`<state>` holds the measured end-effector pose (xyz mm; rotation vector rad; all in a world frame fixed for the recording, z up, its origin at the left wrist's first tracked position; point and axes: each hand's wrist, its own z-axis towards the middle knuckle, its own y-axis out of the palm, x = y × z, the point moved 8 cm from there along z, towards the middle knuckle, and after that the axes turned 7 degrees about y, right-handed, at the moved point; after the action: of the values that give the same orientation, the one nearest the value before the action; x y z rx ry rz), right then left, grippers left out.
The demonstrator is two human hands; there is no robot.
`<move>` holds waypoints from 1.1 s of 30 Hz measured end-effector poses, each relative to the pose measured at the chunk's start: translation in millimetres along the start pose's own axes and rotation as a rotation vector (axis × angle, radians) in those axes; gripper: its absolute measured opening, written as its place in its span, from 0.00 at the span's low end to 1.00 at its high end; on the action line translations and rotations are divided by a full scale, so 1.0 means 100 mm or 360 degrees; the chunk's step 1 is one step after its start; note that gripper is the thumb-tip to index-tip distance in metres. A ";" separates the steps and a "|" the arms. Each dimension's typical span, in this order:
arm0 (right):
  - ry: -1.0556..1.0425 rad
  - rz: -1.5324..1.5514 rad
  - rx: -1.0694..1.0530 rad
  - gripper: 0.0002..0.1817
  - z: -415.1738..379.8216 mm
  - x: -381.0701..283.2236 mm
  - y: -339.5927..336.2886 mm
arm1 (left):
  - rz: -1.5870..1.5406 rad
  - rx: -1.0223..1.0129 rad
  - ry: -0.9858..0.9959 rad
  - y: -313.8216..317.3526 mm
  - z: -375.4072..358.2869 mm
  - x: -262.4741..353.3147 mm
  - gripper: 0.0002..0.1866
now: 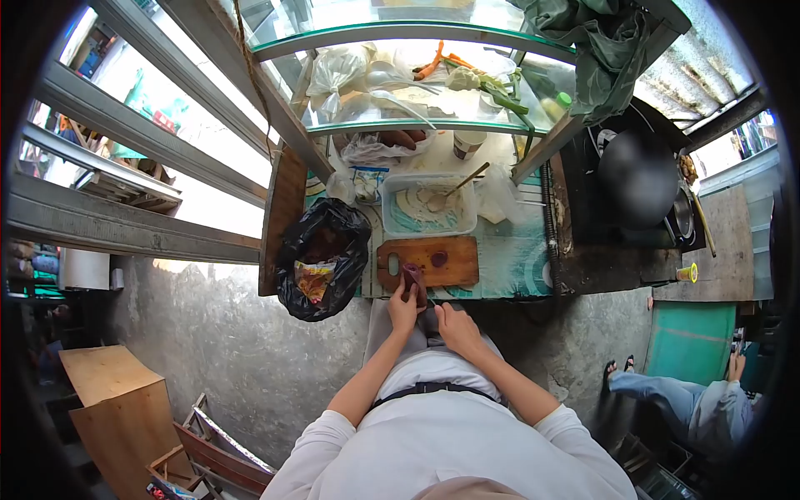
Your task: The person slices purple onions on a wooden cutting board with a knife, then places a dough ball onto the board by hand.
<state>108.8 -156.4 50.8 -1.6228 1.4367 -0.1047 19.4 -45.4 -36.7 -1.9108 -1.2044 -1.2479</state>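
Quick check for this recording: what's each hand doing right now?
Left hand: closed, holding a purple, rounded vegetable-like piece.
Right hand: curled closed; what it grips is too small to tell.

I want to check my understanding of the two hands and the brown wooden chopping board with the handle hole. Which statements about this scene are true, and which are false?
1. The left hand holds a purple, root-like piece. True.
2. A small, round, dark purple slice lies on the brown wooden chopping board. True.
3. The right hand rests flat on the slice. False: it is off the board, closer to the body.
4. The shiny black plastic bag is to the right of the board. False: it is to the left.
5. The rectangular clear plastic tub is covered by a lid. False: it is open.
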 end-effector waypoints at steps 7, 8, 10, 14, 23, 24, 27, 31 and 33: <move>-0.0001 -0.0091 -0.0070 0.23 0.05 -0.06 0.00 | 0.0088 0.0046 0.0068 -0.01 -0.01 -0.06 0.23; -0.0017 -0.0088 -0.0099 0.23 0.08 -0.07 -0.02 | 0.0090 0.0040 0.0076 0.00 0.00 -0.07 0.23; -0.0036 -0.0093 -0.0131 0.24 0.11 -0.04 -0.01 | 0.0066 0.0025 0.0072 0.01 0.00 -0.11 0.23; -0.0051 -0.0102 -0.0158 0.23 0.18 -0.05 0.04 | 0.0069 0.0043 0.0068 0.02 -0.01 -0.06 0.23; 0.0019 -0.0096 -0.0101 0.23 0.13 -0.07 0.07 | 0.0169 0.0087 0.0119 0.03 -0.02 -0.05 0.23; 0.0018 -0.0093 -0.0103 0.22 0.14 -0.07 0.08 | 0.0229 0.0081 0.0121 0.02 -0.03 0.00 0.23; 0.0003 -0.0064 -0.0085 0.22 0.15 -0.05 0.11 | 0.0289 0.0064 0.0098 0.03 -0.05 0.06 0.23; 0.0028 -0.0077 -0.0094 0.23 0.17 -0.05 0.15 | 0.0145 0.0074 0.0037 0.03 -0.03 -0.05 0.22; 0.0027 -0.0049 -0.0076 0.23 0.16 -0.06 0.15 | 0.0140 0.0078 0.0042 0.03 -0.02 -0.09 0.22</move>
<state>105.9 -141.1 34.9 -1.6870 1.4377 -0.1026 19.4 -51.9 -43.5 -1.8851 -1.1148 -1.1833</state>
